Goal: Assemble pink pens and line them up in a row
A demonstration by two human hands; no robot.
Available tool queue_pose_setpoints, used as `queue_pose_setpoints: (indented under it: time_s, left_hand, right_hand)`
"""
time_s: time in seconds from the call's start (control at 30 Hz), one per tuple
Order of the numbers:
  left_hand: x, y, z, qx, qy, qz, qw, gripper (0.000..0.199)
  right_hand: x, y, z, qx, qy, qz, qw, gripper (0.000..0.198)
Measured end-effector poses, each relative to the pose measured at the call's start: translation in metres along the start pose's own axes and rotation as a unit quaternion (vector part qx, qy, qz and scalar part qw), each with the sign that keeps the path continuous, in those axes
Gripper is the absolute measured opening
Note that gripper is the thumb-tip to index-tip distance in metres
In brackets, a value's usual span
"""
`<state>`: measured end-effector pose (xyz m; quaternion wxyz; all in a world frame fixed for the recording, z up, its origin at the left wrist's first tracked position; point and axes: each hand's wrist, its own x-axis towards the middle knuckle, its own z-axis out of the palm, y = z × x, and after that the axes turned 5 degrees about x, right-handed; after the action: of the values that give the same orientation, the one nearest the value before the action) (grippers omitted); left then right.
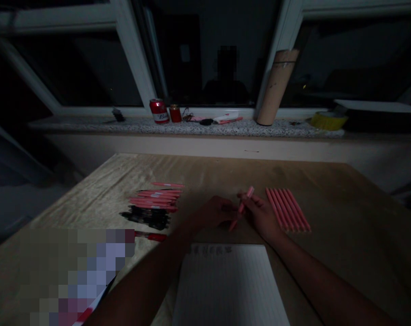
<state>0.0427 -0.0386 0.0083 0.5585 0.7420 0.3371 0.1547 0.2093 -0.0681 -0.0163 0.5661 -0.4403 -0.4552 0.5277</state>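
Note:
A pink pen (241, 209) is held at a slant above the table, its upper end pointing away and to the right. My right hand (259, 212) pinches it near the upper part. From the left, my left hand (220, 211) has curled fingers with their tips at the pen's middle. Just right of my right hand lies a neat row of pink pens (287, 209), side by side. Farther left are a loose pile of pink pens (156, 198) and, nearer me, a heap of black pens (147, 217). The dim light blurs finger detail.
A lined notebook (229, 285) lies below my hands. A red pen (154, 236) is partly behind my left forearm. On the sill (133, 128) stand a red can (159, 111), a smaller red can (175, 113), a cardboard tube (278, 88) and yellow tape (328, 121).

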Motion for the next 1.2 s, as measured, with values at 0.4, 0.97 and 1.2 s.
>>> queue_pose_setpoints:
  time_s: [0.4,0.97,1.2]
  left_hand:
    - [-0.017,0.028,-0.023,0.197,-0.137,-0.012,0.971,0.029]
    - [-0.018,0.03,0.004,0.338,-0.138,-0.038,0.93,0.023]
    - [-0.019,0.03,0.005,0.318,-0.118,-0.045,0.94,0.019]
  right_hand:
    - [-0.032,-0.035,-0.005,0.007,-0.14,0.068,0.988,0.023]
    - [-0.057,-0.021,-0.004,-0.167,-0.123,0.037,0.978,0.024]
    - [-0.056,-0.01,-0.004,-0.218,-0.13,-0.024,0.967,0.031]
